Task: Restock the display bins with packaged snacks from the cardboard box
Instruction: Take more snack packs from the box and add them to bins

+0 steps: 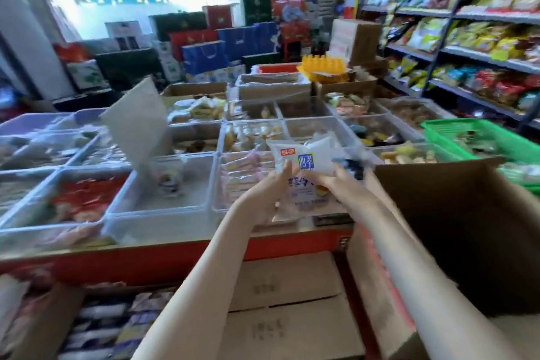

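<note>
Both hands hold white snack packets [304, 164] with red and blue labels above the front row of clear display bins. My left hand [270, 193] grips the packets from the left side, and my right hand [340, 181] grips them from the right. Below them is a bin of pink-wrapped snacks [242, 175]. To its left, a clear bin [163, 196] is nearly empty, with one small packet inside. The open cardboard box [455, 213] stands at my right, its inside dark. The picture is blurred by motion.
Many clear bins of snacks cover the red-edged display table [175, 254]. A green basket [479, 137] sits at the right. Shelves of bagged snacks [479, 38] line the right wall. Closed cartons [286, 301] lie below, and gift boxes [222, 44] stack at the back.
</note>
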